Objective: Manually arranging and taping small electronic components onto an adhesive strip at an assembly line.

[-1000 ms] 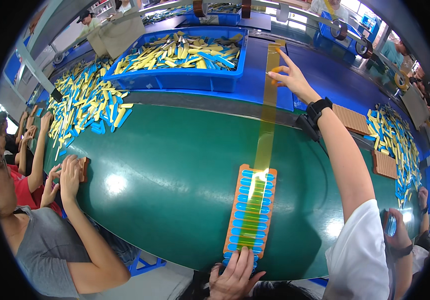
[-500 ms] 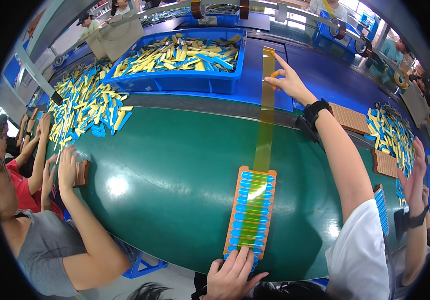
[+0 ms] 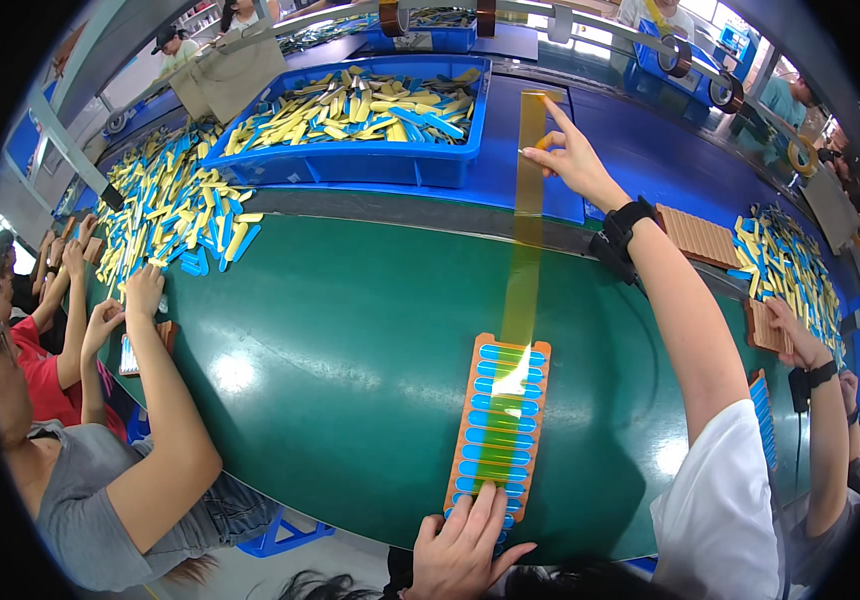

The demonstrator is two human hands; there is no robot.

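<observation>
A long strip of clear amber tape [image 3: 525, 260] runs from my right hand down onto an orange-brown grooved tray [image 3: 483, 350]. Blue rounded flat pieces [image 3: 500, 422] fill the tray's grooves, and the tape lies across the middle of them. My left hand [image 3: 463, 545] rests at the tray's near end, fingers stretched out and pressing on the tape. Far out over the blue surface, my right hand [image 3: 572, 160] holds the strip's far end. Its index finger touches the tape's tip, and the thumb and other fingers close at the tape's edge lower down.
A blue bin [image 3: 350, 170] full of yellow and blue pieces stands at the back. Piles of such pieces lie left [image 3: 175, 200] and right [image 3: 790, 260]. Co-workers' arms reach in from left [image 3: 165, 390] and right [image 3: 825, 430]. Tape rolls [image 3: 675, 57] hang from a rail.
My right hand and the tape have shifted slightly left; my left hand stays put. The left co-worker's hands have moved over a tray, and the right co-worker's hand has lowered onto another tray.
</observation>
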